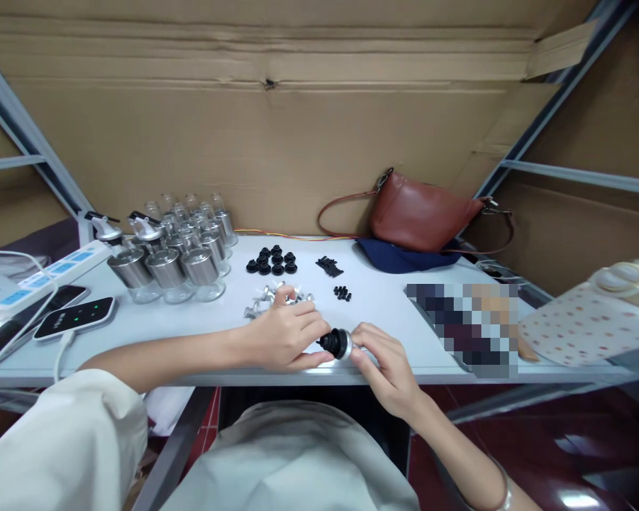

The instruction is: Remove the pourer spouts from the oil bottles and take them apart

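Observation:
A bottle pour spout with a silver metal cap and a ribbed black stopper [332, 343] lies sideways between my hands over the table's front edge. My right hand [386, 365] is closed on its metal end. From the other side, the thumb and forefinger of my left hand [287, 333] close around the stopper's narrow end. Loose silver spout parts [254, 309] lie just behind my left hand, which partly hides them. Farther back are several black stoppers [276, 261], a small heap of black flat pieces [330, 266] and some tiny black caps [343, 293].
Several glass bottles with steel sleeves [201, 266] stand at the left, two with spouts fitted. Nearby are a power strip [58, 277] and a phone-like device [74, 318]. A brown handbag [425, 213] rests on a navy cap [404, 259]. A spotted bag [574, 323] sits right.

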`<state>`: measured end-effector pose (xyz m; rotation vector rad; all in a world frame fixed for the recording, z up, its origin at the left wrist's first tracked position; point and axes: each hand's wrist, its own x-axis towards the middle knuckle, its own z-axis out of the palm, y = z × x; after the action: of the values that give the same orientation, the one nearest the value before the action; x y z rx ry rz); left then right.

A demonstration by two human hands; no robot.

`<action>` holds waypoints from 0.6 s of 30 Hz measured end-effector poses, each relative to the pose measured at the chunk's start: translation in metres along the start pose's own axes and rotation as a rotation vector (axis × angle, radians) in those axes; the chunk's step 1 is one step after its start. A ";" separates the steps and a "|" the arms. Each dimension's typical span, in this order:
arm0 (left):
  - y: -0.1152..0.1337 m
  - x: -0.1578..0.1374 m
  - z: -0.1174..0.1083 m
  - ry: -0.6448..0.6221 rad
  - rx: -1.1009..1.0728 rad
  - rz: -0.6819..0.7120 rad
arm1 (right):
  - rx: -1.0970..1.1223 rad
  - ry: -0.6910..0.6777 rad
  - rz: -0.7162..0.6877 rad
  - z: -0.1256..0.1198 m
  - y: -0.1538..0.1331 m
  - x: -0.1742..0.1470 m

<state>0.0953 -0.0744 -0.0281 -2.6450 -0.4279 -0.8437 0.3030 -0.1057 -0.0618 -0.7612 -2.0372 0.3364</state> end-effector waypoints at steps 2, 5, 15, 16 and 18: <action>-0.001 0.000 0.001 -0.001 0.015 0.010 | 0.202 -0.071 0.212 0.003 -0.002 -0.002; -0.003 0.001 -0.001 -0.025 -0.021 -0.005 | 0.531 -0.151 0.460 0.006 -0.003 -0.002; 0.002 0.005 -0.008 0.006 -0.057 -0.046 | 1.278 -0.203 0.840 0.010 -0.018 0.001; 0.001 0.004 -0.007 0.012 -0.048 -0.045 | 1.301 -0.216 0.855 0.010 -0.018 0.000; -0.001 0.004 -0.006 0.012 -0.034 -0.043 | 1.349 -0.226 0.872 0.012 -0.016 -0.001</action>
<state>0.0953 -0.0752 -0.0207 -2.6686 -0.4731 -0.8872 0.2870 -0.1175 -0.0611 -0.6360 -1.0603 2.0584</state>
